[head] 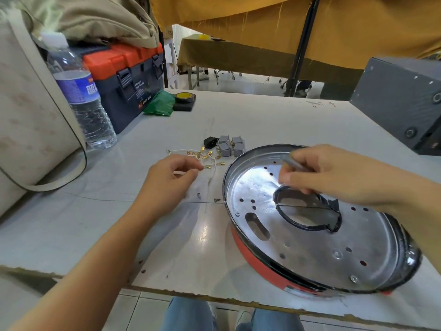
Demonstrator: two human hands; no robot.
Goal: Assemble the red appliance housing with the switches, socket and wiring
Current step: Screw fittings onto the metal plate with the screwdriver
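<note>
Red housing [260, 261] unlabelled; toolbox [126, 87] reads "WING BOX".

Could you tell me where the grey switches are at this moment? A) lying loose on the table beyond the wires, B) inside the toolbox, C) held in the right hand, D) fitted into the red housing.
A: the grey switches sit in a cluster on the table, just beyond the wires and outside the red housing.
</note>
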